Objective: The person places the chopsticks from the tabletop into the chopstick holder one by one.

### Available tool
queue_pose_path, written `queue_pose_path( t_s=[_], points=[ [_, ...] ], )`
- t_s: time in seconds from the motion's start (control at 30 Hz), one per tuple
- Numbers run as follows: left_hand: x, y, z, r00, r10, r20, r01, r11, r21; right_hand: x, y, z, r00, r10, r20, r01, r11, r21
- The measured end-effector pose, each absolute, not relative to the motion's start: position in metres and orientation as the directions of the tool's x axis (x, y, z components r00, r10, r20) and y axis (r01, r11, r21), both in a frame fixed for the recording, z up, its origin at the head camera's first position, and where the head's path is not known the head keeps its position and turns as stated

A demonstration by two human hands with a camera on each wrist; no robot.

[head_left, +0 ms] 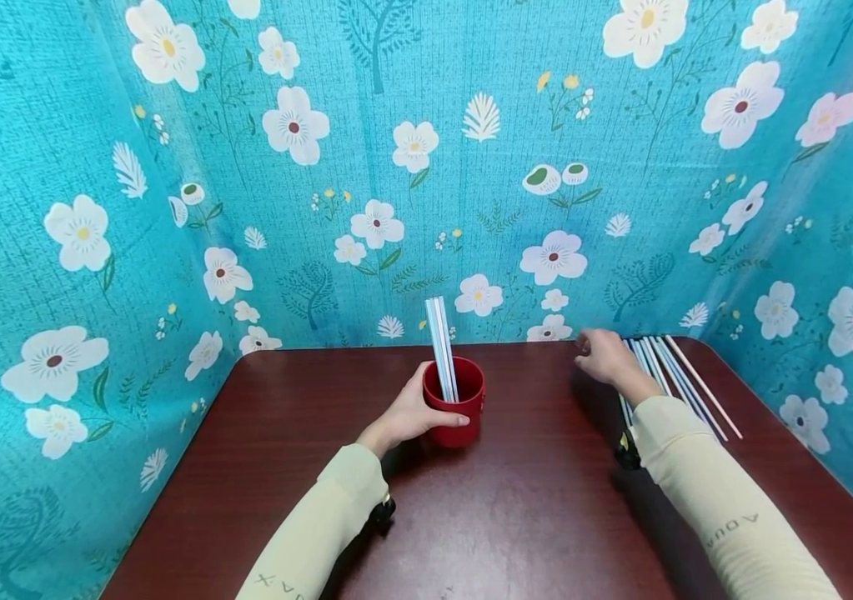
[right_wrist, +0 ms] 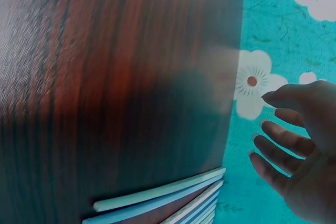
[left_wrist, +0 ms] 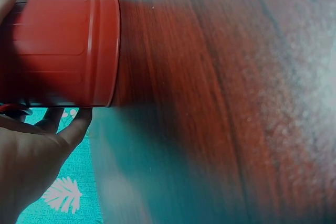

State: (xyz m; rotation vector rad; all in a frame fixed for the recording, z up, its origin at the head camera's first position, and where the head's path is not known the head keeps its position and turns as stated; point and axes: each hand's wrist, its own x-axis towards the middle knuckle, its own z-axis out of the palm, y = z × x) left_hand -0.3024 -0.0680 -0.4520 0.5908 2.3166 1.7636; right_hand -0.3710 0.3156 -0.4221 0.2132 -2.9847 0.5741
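Right hand (head_left: 606,357), empty, fingers loosely bent, is nearer the loose sticks (head_left: 689,389): just right of it on table (head_left: 531,475), long axis slanting front-to-back. Left hand (head_left: 411,407) grips upright cup (head_left: 459,429).

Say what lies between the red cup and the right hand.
Only bare tabletop shows between the red cup and the right hand; the head view shows that stretch.
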Motion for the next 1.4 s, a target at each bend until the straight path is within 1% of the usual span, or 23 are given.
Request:
queue_pose_path(
  t_s=[0.17, 0.37, 0.53, 0.63, 0.8, 1.07, 1.17, 1.4],
  points=[
    [-0.304, -0.067, -0.452, -0.907, 0.407, 0.106, 0.212, 0.224, 0.951, -0.372, 0.325, -0.428, -0.991, -0.092, 0.098, -0.121, 0.927, -0.354],
    [-0.305, -0.067, -0.454, -0.905, 0.412, 0.105, 0.210, 0.221, 0.952, -0.371, 0.340, -0.440, -0.990, -0.094, 0.101, -0.122, 0.935, -0.334],
    [-0.304, -0.068, -0.453, -0.903, 0.417, 0.103, 0.209, 0.218, 0.953, -0.369, 0.349, -0.449, -0.997, -0.022, 0.074, -0.046, 0.940, -0.337],
    [-0.304, -0.068, -0.452, -0.902, 0.420, 0.101, 0.207, 0.214, 0.955, -0.369, 0.352, -0.451, -0.998, 0.007, 0.063, -0.014, 0.942, -0.334],
    [-0.303, -0.069, -0.451, -0.902, 0.421, 0.098, 0.205, 0.216, 0.955, -0.368, 0.354, -0.450, -0.999, 0.006, 0.051, -0.011, 0.947, -0.322],
    [-0.302, -0.069, -0.452, -0.904, 0.418, 0.095, 0.201, 0.217, 0.955, -0.366, 0.351, -0.449, -0.999, 0.044, 0.013, 0.038, 0.943, -0.331],
    [-0.301, -0.069, -0.452, -0.905, 0.415, 0.097, 0.201, 0.215, 0.956, -0.367, 0.350, -0.449, -0.998, 0.060, -0.021, 0.063, 0.936, -0.346],
    [-0.301, -0.068, -0.453, -0.904, 0.415, 0.106, 0.209, 0.211, 0.955, -0.370, 0.350, -0.451, -0.993, 0.068, -0.101, 0.097, 0.943, -0.320]
  ],
)
